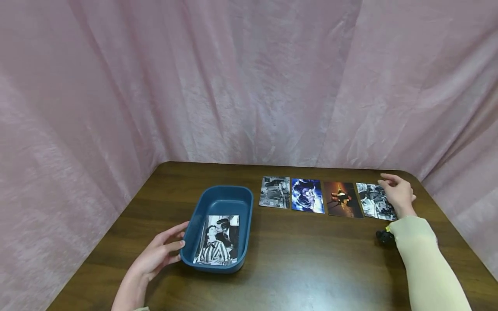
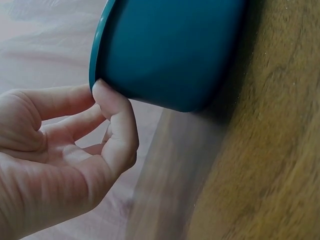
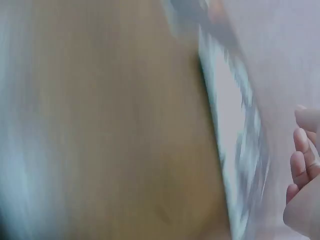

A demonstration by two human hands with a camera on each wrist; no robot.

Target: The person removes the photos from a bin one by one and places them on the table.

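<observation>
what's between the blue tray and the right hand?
Head view: three photo cards in a row on the table between the blue tray and the right hand.

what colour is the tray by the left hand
Dark teal blue, a plain plastic tray; shows best in the head view, with a black-and-white photo lying inside.

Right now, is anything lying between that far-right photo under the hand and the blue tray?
Yes. Three other photos lie in the row between the rightmost photo, under the right hand, and the blue tray. They lie flat.

Pale cream sleeve (image 1: 424,255) on right arm, black wrist-mounted device (image 1: 385,236)
</observation>
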